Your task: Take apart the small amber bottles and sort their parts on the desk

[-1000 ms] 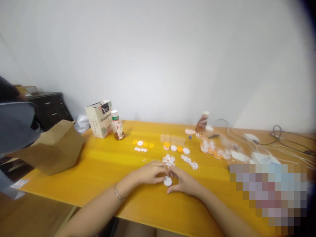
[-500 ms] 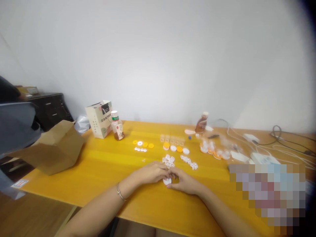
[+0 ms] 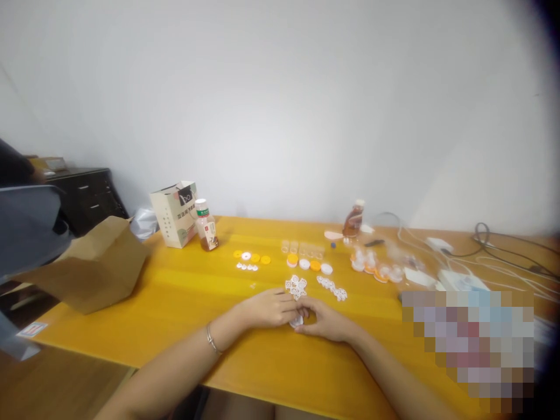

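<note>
Head view: left hand (image 3: 272,309) hides more white disc (image 3: 298,321) than before.

Small white round piece (image 3: 297,322), partly hidden, between left hand (image 3: 275,308) and right hand (image 3: 327,321).

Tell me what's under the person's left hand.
Part of a white, round-edged, plastic-looking piece shows between the bare left hand and right hand. The hands cover its rest, and whatever lies beneath the left palm is hidden.
</note>
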Demonstrator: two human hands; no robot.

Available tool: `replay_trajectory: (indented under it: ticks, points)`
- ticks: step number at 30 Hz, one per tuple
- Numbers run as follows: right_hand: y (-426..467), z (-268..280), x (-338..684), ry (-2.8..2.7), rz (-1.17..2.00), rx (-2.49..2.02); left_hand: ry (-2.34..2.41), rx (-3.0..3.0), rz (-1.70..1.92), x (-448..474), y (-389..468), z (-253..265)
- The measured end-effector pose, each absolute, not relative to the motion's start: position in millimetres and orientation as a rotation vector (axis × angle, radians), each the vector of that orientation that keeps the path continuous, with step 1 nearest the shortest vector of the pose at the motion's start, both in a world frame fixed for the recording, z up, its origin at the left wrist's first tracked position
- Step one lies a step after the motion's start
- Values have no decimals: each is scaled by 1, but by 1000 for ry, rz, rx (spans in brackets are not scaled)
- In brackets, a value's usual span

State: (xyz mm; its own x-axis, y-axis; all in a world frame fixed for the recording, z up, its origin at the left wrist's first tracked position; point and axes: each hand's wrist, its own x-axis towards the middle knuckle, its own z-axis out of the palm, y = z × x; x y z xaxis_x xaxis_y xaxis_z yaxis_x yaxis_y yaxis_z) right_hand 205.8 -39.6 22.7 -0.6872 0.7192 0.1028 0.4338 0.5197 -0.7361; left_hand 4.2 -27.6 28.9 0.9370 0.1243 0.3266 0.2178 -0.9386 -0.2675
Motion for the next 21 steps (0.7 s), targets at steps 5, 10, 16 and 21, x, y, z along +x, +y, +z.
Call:
replay_trajectory:
  ticks: [5, 10, 16, 21]
  points:
    - [-40, 24, 205, -2377, 991, -939, -307, -2806, -478, 6, -24, 19]
    - [-41, 26, 205, -2371, 998, -965, -441, -2914, -534, 7, -22, 16]
    - [-42, 25, 206, -2348, 1053, -1007, -856, -2929, -598, -23, -10, 40]
    - [-40, 22, 206, -2325, 1059, -1037, -1047, -2969, -467, -47, 2, 44]
